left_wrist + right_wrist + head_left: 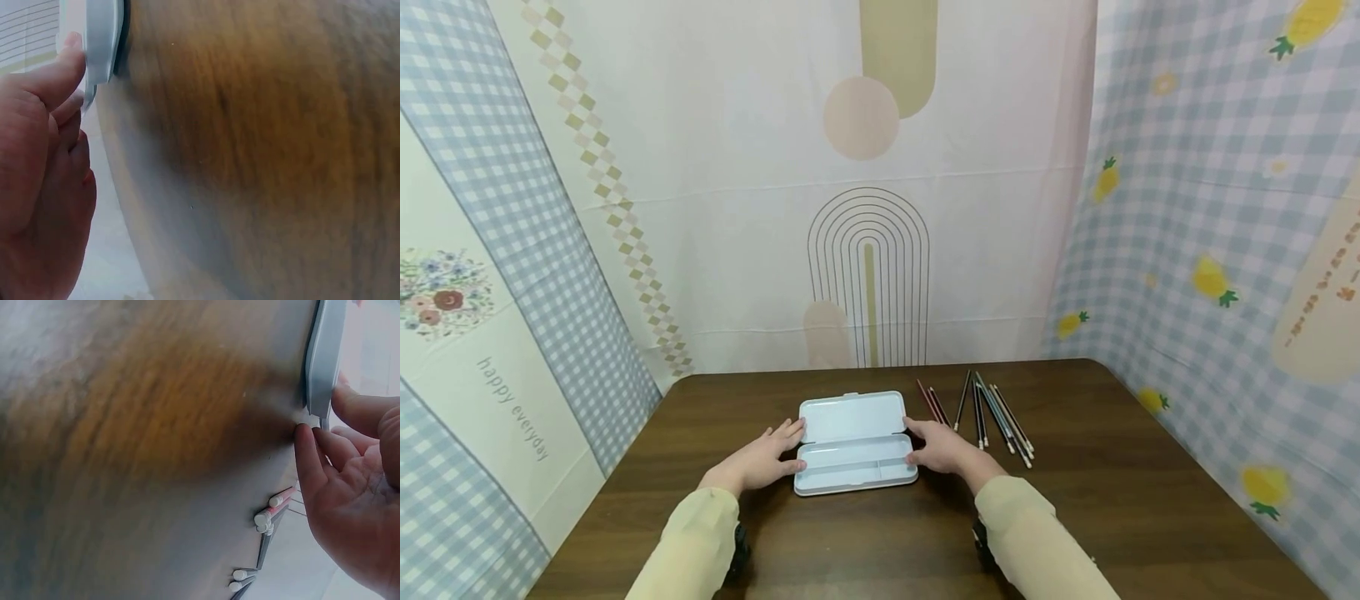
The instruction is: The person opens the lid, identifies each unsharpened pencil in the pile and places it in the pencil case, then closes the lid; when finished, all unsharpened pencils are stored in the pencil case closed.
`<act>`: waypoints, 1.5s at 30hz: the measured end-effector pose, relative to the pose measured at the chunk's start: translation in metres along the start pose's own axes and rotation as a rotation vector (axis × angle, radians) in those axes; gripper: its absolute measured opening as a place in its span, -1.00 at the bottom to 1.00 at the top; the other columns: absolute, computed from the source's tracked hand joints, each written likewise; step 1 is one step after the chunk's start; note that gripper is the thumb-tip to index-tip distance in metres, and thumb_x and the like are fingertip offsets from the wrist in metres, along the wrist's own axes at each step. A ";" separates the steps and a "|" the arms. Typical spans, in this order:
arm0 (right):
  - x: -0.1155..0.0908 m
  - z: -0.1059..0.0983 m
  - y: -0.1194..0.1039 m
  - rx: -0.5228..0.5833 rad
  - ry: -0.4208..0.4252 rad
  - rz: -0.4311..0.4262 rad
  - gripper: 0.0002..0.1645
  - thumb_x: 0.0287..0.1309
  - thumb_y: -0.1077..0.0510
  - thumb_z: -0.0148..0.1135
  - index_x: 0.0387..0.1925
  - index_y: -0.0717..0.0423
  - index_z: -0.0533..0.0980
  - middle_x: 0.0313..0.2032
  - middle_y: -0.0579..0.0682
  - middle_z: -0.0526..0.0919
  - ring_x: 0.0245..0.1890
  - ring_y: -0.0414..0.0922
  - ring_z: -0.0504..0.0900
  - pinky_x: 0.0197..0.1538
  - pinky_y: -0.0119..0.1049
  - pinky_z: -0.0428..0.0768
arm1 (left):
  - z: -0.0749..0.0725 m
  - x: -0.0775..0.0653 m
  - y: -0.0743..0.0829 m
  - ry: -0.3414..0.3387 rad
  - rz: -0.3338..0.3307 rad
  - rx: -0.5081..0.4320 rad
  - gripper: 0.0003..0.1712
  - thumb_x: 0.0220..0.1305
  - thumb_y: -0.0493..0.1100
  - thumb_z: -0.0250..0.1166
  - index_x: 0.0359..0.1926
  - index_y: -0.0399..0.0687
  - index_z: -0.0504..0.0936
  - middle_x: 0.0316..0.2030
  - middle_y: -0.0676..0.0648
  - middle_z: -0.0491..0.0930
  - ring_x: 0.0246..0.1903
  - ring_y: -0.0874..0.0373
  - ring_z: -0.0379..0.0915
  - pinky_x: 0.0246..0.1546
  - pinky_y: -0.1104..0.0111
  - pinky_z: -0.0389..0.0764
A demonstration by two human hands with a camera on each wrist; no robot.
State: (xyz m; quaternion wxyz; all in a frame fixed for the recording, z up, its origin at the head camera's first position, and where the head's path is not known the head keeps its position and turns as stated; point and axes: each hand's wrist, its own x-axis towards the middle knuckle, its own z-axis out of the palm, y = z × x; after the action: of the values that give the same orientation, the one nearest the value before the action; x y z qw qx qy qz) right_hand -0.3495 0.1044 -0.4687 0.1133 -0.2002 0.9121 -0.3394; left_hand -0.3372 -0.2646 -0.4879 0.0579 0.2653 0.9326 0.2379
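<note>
So the case is sitting open mid-counter, lid lying back at 12 o'clock and base at 6, with a hand on each side. Left hand is over at 9 o'clock, pretty well spread: thumb on the end of the base, fingers reaching up to the lid's edge. Right hand is at 3, open too but more relaxed, thumb on the base's end and fingertips up by the lid's corner. Can't swear how firmly those fingertips touch.

Hard to make out: from the head camera, most of the right hand's fingers are tucked behind the hand itself. Each wrist camera catches just one end of the case, the rest runs out of frame, so only the head view shows the compartments. The sleeves get cut off at 6 o'clock there.

The pencils are fanned out around 2 o'clock from the case, whole bunch visible in the head view. Right wrist gets only a few, pale ends first, but it does show the palm and lower fingers.
</note>
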 end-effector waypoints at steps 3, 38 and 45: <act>0.000 -0.001 0.001 0.012 0.000 -0.001 -0.15 0.38 0.26 0.43 0.59 0.28 0.29 0.51 0.30 0.40 0.53 0.20 0.34 0.51 0.16 0.32 | 0.006 0.005 -0.016 0.031 0.002 -0.029 0.06 0.41 0.33 0.35 0.63 -0.24 0.25 0.64 -0.23 0.14 0.66 -0.27 -0.18 0.59 -0.23 -0.18; -0.001 -0.001 0.004 0.035 0.019 -0.035 -0.18 0.37 0.28 0.43 0.56 0.33 0.32 0.48 0.31 0.43 0.52 0.22 0.35 0.50 0.17 0.34 | -0.022 -0.003 0.035 -0.135 -0.196 -0.004 0.29 0.09 0.13 0.69 0.65 -0.29 0.20 0.67 -0.26 0.05 0.63 -0.36 -0.13 0.54 -0.26 0.06; -0.002 0.000 0.008 0.033 0.016 -0.034 -0.23 0.41 0.22 0.41 0.55 0.29 0.36 0.49 0.27 0.43 0.53 0.21 0.34 0.50 0.18 0.33 | -0.020 0.001 0.037 -0.117 -0.209 0.007 0.29 0.06 0.09 0.72 0.62 -0.35 0.22 0.65 -0.30 0.09 0.57 -0.32 0.11 0.51 -0.15 0.23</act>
State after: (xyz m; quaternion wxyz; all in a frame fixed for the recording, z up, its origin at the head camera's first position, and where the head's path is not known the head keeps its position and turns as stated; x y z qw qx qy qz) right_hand -0.3501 0.1109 -0.4735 0.1033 -0.2108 0.9039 -0.3577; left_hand -0.3249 -0.2446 -0.4529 0.1356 0.1801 0.9510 0.2115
